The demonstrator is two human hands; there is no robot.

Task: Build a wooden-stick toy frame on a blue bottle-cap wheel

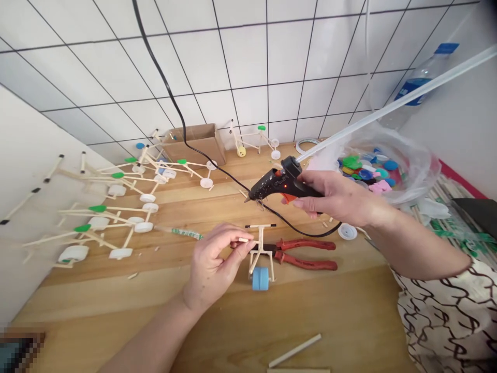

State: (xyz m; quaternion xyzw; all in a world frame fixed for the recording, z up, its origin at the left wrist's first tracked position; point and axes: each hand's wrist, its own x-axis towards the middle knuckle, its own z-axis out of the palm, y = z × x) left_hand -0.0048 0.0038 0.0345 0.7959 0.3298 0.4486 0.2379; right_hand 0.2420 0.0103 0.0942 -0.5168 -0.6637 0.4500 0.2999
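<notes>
White-wheeled model tricycles (98, 209) stand along the left edge of the wooden bench (217, 331). Cardboard box (198, 146): open, at the back edge, right of them. Left hand (215, 264): over the middle of the bench, thumb and index finger pinched closed on a short wooden stick (243, 240). Small stick frame (261, 239): immediately right of these fingertips, its black-tipped crossbar toward the back edge and its blue wheel (260, 278) toward the front edge; contact between fingers and frame cannot be determined. Hot glue gun (272, 182): raised behind the frame, nozzle down and left, indicator lit, clear glue stick (392, 106) rising rearward to the right. Red-handled pliers (305, 254): flat on the bench, handles pointing right. Loose wooden sticks (295, 350): toward the front edge. Right hand (330, 199): fingers closed around the glue gun's handle, beside the orange trigger. White bottle cap (347, 231): on the bench below the right wrist. Plastic bag of coloured caps (419, 168): toward the right rear corner, a blue-labelled bottle (417, 85) behind it
</notes>
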